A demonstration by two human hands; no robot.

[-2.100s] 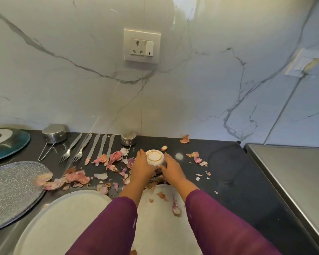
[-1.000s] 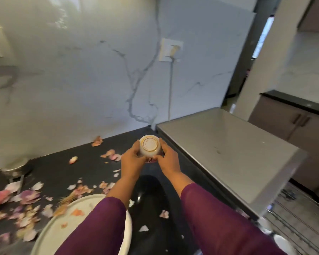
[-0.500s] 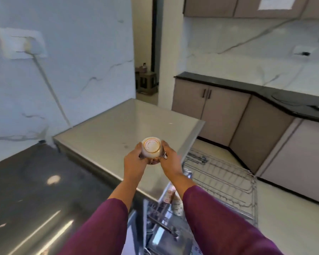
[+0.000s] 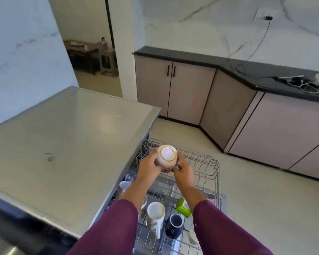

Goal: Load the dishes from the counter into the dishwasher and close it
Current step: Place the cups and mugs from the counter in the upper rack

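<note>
Holding a small white bowl (image 4: pixel 166 155) upside down at the centre of the frame, the left hand (image 4: pixel 149 169) and the right hand (image 4: pixel 185 171) are each curling partly closed around its sides, the gold-ringed base facing up. The bowl is hanging above the pulled-out wire rack (image 4: pixel 207 169) of the dishwasher, touching nothing but the fingers. It is looking like glazed ceramic: light, stiff, smooth enough to slip, and likely to chip against metal, so gripping the rounded wall near the rim with both palms seems the safe hold. The far half of the rack, toward the middle right, is lying bare and offering open room. Lower in the frame a white mug (image 4: pixel 155 216), a dark blue mug (image 4: pixel 174 225) and a green item (image 4: pixel 183 207) are already filling slots. The steel top (image 4: pixel 66 137) at left is ending in a hard corner just beside the left hand.
</note>
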